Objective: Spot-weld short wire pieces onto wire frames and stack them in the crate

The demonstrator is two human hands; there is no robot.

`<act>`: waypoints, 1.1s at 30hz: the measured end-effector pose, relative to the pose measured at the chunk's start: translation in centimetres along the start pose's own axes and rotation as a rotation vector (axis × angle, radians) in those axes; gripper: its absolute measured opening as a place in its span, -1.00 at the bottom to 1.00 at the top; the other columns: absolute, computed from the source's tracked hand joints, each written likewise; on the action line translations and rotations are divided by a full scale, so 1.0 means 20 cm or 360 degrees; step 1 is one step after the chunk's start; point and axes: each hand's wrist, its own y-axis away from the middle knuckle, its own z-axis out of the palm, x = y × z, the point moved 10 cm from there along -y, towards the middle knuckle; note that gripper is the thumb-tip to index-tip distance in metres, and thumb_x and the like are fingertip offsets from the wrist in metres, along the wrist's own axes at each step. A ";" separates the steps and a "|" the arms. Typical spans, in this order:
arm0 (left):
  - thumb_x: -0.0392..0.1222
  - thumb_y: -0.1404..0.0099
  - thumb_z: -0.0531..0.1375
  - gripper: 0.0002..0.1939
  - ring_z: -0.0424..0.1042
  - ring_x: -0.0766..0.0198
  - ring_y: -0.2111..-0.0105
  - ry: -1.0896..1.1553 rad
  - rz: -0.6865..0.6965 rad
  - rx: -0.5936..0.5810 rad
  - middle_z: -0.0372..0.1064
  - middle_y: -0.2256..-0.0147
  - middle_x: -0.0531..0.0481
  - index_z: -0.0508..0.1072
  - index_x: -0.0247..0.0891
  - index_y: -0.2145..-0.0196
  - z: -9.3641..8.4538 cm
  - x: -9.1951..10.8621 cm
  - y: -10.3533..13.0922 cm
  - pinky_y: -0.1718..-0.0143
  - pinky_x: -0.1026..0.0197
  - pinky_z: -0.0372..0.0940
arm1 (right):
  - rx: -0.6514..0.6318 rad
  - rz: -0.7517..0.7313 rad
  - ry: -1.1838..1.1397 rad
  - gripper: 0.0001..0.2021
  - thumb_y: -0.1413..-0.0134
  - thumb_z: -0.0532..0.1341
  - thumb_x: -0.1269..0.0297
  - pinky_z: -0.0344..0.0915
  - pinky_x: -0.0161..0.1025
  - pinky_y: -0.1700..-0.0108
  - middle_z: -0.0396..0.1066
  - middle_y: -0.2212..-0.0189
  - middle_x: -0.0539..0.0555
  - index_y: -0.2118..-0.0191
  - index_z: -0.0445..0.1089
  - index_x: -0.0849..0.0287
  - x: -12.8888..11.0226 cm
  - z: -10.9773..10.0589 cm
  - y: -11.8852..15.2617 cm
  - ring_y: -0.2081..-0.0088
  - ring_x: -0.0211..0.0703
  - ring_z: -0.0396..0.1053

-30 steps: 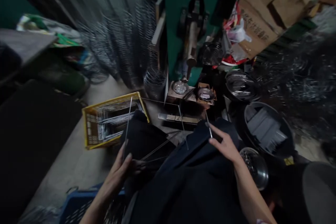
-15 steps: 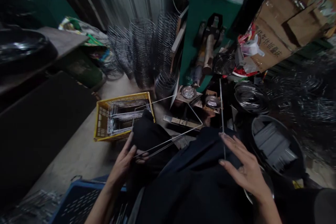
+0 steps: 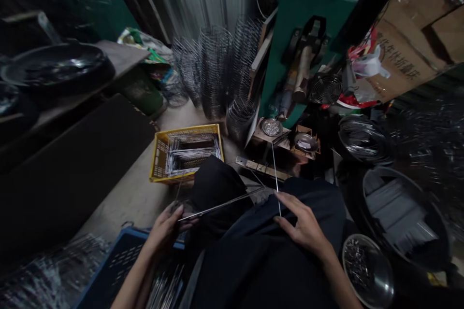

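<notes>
My left hand (image 3: pixel 168 222) is closed on a bent wire frame (image 3: pixel 221 206), pinching it near one corner. The frame's long side slants up to the right over my dark-clothed lap, and its other sides are thin and partly lost in the gloom. My right hand (image 3: pixel 302 222) pinches a straight metal rod (image 3: pixel 274 164) near its lower end, between thumb and fingers. That rod stands nearly upright in view, its top close to a small dish of metal bits (image 3: pixel 271 128). The rod and the far end of the frame lie close together; whether they touch I cannot tell.
Stacked wire frames fill a yellow crate (image 3: pixel 156 159) at left. A green machine (image 3: pixel 279 24) stands ahead, beside coiled wire stacks (image 3: pixel 215 72). On the right are a tub of grey strips (image 3: pixel 369 176) and a metal bowl (image 3: pixel 382 287); a blue crate (image 3: pixel 108 260) sits lower left.
My right hand has come left with its rod, closer to my left hand. The wire frame has tilted and now looks nearly edge-on. The whole view has shifted.
</notes>
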 end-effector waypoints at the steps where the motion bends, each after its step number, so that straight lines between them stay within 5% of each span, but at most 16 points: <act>1: -0.29 -0.20 0.33 -0.42 0.58 0.08 0.48 0.0037 0.0022 0.0006 0.53 0.49 -0.12 0.20 -0.36 -0.11 -0.01 0.02 -0.01 0.51 0.26 0.47 | 0.0008 -0.0003 -0.0001 -0.46 -0.21 0.23 0.17 0.30 -0.02 -0.21 0.32 -0.18 0.14 -0.29 0.23 0.05 0.00 0.00 0.00 -0.21 0.00 0.27; 5: -0.28 -0.25 0.30 -0.43 0.56 0.16 0.51 0.0117 0.0072 -0.0046 0.54 0.48 -0.09 0.18 -0.26 -0.15 0.03 0.08 -0.02 0.56 0.34 0.43 | 0.0098 -0.0003 0.0000 -0.46 -0.21 0.23 0.18 0.31 -0.01 -0.20 0.32 -0.19 0.11 -0.29 0.22 0.00 -0.01 -0.06 0.04 -0.20 0.02 0.28; 13: -0.18 -0.24 0.31 -0.05 0.55 0.15 0.51 -0.0017 0.0003 -0.0381 0.52 0.48 -0.05 -0.18 -0.02 -0.38 0.36 0.07 0.04 0.59 0.34 0.40 | 0.0493 -0.0018 0.0187 -0.39 -0.16 0.26 0.26 0.32 0.09 -0.16 0.35 -0.16 0.12 -0.32 0.16 -0.04 -0.07 -0.29 0.18 -0.16 0.11 0.32; 19: -0.11 -0.16 0.38 0.08 0.50 0.21 0.57 0.0046 -0.0154 -0.0609 0.50 0.53 -0.05 -0.23 -0.12 -0.40 0.54 -0.01 0.06 0.60 0.39 0.34 | 0.0407 -0.0111 0.0383 -0.28 -0.15 0.27 0.27 0.13 0.18 -0.28 0.30 -0.21 0.12 -0.38 0.00 -0.07 -0.20 -0.30 0.24 -0.19 0.09 0.30; 24: -0.09 -0.19 0.36 0.11 0.53 0.13 0.53 -0.0013 -0.0150 -0.0749 0.52 0.49 -0.09 -0.35 -0.07 -0.40 0.73 -0.02 0.07 0.58 0.33 0.35 | 0.0388 0.0005 0.0580 -0.31 -0.19 0.24 0.23 -0.18 0.30 -0.35 0.31 -0.19 0.12 -0.38 -0.01 -0.08 -0.14 -0.30 0.24 -0.16 0.10 0.33; 33: -0.08 -0.21 0.33 0.11 0.51 0.13 0.56 -0.0028 -0.0131 -0.0818 0.50 0.52 -0.09 -0.40 -0.09 -0.40 0.82 -0.06 0.02 0.61 0.34 0.30 | 0.0143 0.0230 0.0543 -0.38 -0.24 0.19 0.18 0.01 0.28 -0.30 0.26 -0.23 0.10 -0.36 0.04 -0.08 0.03 -0.18 0.21 -0.22 0.05 0.26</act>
